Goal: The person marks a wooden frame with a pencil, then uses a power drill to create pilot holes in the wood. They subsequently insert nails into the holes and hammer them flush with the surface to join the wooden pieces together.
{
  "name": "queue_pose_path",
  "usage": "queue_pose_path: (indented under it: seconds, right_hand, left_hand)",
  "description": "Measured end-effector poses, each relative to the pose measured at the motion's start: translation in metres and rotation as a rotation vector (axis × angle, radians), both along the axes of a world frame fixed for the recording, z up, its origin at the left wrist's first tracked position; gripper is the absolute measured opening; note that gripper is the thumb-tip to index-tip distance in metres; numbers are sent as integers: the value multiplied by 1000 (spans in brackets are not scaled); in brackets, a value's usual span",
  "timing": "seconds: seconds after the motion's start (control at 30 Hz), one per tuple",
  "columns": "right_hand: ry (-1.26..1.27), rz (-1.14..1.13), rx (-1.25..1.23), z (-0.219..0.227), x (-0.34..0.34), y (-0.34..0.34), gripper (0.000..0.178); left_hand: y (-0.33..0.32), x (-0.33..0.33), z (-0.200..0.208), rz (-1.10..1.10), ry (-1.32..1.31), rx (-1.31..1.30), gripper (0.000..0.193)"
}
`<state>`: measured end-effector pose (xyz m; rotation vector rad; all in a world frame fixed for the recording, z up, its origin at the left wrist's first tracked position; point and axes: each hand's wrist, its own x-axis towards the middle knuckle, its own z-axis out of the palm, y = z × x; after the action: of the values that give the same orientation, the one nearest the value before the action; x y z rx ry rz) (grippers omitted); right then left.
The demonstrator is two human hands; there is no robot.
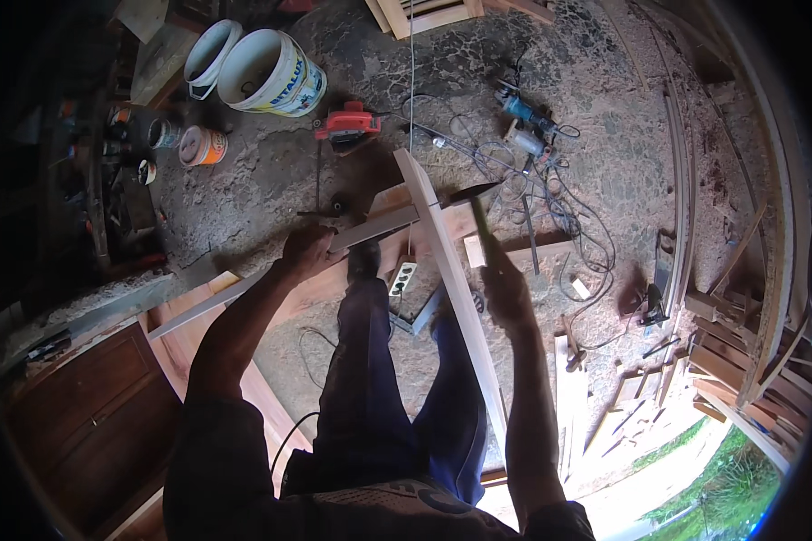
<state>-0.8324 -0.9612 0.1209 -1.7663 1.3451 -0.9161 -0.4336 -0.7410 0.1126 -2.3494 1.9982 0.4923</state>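
My left hand (307,252) is closed round a long, narrow wooden bar (374,227) left of centre. The bar's far end meets a second, pale wooden bar (456,270), which slants from the centre down past my right leg. With my right hand (507,293) I grip a hammer by its green handle (482,221). Its dark, pointed head (475,191) is just right of where the two bars meet, close to the pale bar; I cannot tell whether it touches. A wide board (311,288) lies beneath the left bar.
A power strip (402,279) hangs on a cord (412,81) between my legs. Beyond are a red power tool (347,124), white buckets (284,81) and an orange can (202,146). Tangled cables and a blue power tool (525,110) lie far right. Stacked wood (722,365) lines the right edge.
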Motion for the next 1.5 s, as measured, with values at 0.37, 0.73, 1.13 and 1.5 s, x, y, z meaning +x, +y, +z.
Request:
queue_pose_path:
  seconds: [0.37, 0.73, 1.13, 1.5]
  right_hand:
    - [-20, 172, 313, 0, 0, 27, 51]
    - [23, 51, 630, 58, 8, 34, 52]
    - [27, 161, 515, 25, 2, 28, 57]
    - [101, 249, 506, 34, 5, 19, 56]
  left_hand:
    - [-6, -5, 0, -27, -10, 53, 41]
    - [7, -8, 6, 32, 12, 150, 41]
    - [12, -10, 3, 28, 14, 167, 36]
    - [23, -12, 0, 31, 4, 133, 39]
